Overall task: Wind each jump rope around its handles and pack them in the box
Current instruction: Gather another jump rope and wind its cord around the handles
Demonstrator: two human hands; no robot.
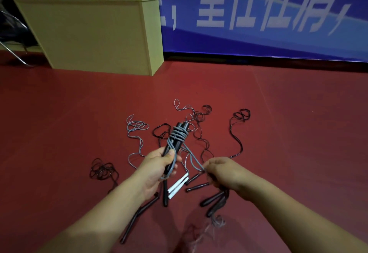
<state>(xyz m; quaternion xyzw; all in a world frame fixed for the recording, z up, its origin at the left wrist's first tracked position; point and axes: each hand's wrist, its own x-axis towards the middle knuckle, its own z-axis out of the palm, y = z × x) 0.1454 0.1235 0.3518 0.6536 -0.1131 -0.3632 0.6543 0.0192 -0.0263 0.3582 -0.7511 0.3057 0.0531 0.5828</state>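
mid floor (59, 113), above the pile: left hand (157, 170) clamped round a pair of black handles (178, 139), held tilted w/ far ends pointing up and away. grey rope (179, 134) already wrapped several turns round the handles' upper part, one strand runs down under the left thumb. right hand (221, 171) pinches the loose run of that grey rope, fingers curled on it, strand taut-ish between handles and hand. hands apart, right one slightly lower.

under the hands on the red floor: white handles (178, 186), several more black handles (197, 187), unwound dark ropes (237, 133) and thin grey ones (135, 131) sprawled toward the back wall. dark coil (101, 170) lies left of the left forearm.

beige box (95, 33) stands at floor's far left, against the blue banner (258, 13), well apart from the ropes. can't tell what's in it.
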